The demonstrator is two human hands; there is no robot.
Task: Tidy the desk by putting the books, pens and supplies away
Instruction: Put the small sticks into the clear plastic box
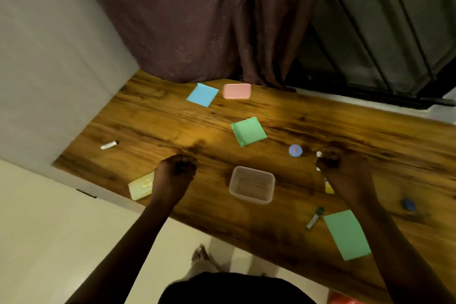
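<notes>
A clear plastic box [251, 184] stands open near the front of the wooden desk [153, 121]. My left hand [178, 168] is a closed fist left of it; what it holds, if anything, is hidden. My right hand [343, 170] is closed around a yellow and white tube [329, 187], whose white tip [319, 154] pokes out above the fingers. A green-capped marker [314, 217] lies beside a green paper [346, 234]. Farther back lie a green note pad [249, 131], a blue note pad [202, 94] and a pink lid [237, 91].
A small silver tube [109, 145] lies at the far left, a yellow pad [142, 185] at the front left edge. A round blue cap [295, 150] and a blue object [408, 204] sit to the right. A purple curtain [202, 20] hangs behind the desk.
</notes>
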